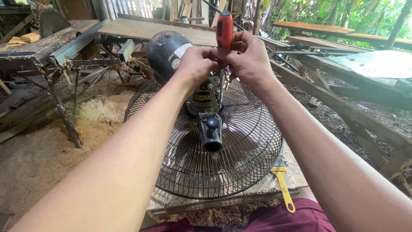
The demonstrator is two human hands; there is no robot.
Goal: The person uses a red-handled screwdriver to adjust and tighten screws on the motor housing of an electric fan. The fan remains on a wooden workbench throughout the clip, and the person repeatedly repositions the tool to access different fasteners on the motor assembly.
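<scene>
A fan lies face down on a low wooden board, its black wire guard (240, 163) spread wide. The bare motor (204, 96) stands up from the guard's middle, with a grey mounting neck (211, 131) pointing towards me. My right hand (249, 58) grips a screwdriver with a red and black handle (224, 29), held upright over the motor. My left hand (195, 64) closes around the screwdriver shaft just below, touching my right hand. A black domed motor cover (165, 51) sits behind my left hand.
A yellow-handled tool (283, 187) lies on the board beside the guard, near my knee. Sawdust covers the ground at left. A saw bench (51, 45) stands at left, and wooden benches and planks (343, 81) run along the right.
</scene>
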